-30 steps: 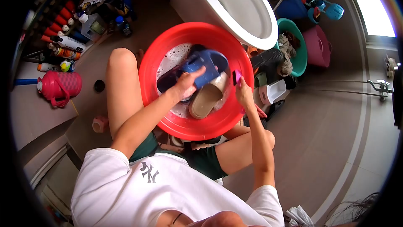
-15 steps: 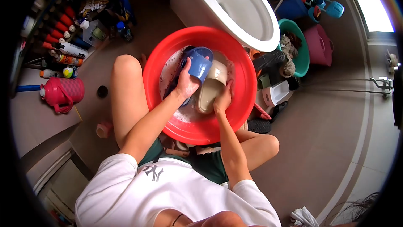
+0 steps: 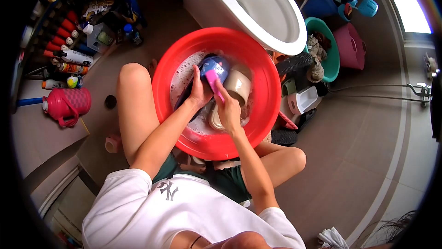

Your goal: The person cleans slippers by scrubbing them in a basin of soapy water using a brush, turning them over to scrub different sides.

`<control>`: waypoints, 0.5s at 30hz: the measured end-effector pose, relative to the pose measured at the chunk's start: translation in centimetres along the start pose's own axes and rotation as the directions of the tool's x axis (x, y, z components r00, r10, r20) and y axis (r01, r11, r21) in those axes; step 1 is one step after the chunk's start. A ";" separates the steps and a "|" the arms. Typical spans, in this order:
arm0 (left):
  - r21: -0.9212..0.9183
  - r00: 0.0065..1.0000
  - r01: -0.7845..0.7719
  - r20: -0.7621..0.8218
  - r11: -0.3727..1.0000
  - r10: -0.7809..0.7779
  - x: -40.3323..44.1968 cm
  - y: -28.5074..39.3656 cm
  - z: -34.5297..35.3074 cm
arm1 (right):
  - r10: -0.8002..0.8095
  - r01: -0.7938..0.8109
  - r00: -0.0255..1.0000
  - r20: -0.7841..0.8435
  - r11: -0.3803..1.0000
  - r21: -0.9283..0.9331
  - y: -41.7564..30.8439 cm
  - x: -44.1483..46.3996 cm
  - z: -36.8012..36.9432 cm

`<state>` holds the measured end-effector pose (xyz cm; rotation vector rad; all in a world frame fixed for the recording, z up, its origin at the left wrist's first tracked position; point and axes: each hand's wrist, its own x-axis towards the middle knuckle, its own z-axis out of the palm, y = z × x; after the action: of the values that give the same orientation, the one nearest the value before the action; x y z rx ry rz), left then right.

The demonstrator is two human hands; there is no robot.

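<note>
A red basin [image 3: 264, 92] with soapy water stands in front of my knees. My left hand [image 3: 201, 93] grips a blue slipper [image 3: 216, 66] over the suds. Closed round the handle of a pink brush [image 3: 214, 81], my right hand [image 3: 227, 107] is just right of the left one, with the brush head against the blue slipper's strap. A beige slipper [image 3: 238, 86] lies in the basin beside my right hand, partly hidden by it. Another dark blue slipper seems to be under my left hand, mostly covered.
A white toilet [image 3: 267, 14] adjoins the basin's far right side. Right of it are a teal tub [image 3: 330, 60] with cloths, a pink bucket [image 3: 350, 46] and a white tray [image 3: 304, 100]. At left stand a pink watering can [image 3: 73, 101] and shelved bottles [image 3: 76, 58].
My right hand has moved from the beige slipper to the blue one and now shows the pink brush. The blue slipper has tilted and shifted slightly left.
</note>
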<state>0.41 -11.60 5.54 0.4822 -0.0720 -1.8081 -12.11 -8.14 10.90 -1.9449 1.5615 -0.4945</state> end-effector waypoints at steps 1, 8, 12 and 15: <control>0.018 1.000 0.004 -0.006 1.000 -0.004 0.1 -0.1 -0.9 | -0.011 0.023 0.995 0.097 0.992 -0.122 -0.5 1.2 -0.2; -0.180 0.999 -0.019 0.041 0.983 0.026 1.6 -1.4 -5.4 | -0.093 0.123 0.991 0.100 0.927 -0.355 -0.2 8.0 3.2; 0.004 1.000 -0.012 0.017 1.000 0.012 0.9 -0.7 -3.8 | -0.034 0.057 0.996 0.078 0.949 -0.310 -0.2 10.9 4.1; -0.087 0.999 -0.051 0.002 0.995 0.052 1.0 -0.9 -4.1 | -0.085 0.091 0.996 0.037 0.969 -0.231 1.2 9.3 4.6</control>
<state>0.86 -11.45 1.22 0.4113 -0.0085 -1.7542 -7.88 -16.29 5.98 -2.1946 1.5802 -0.3314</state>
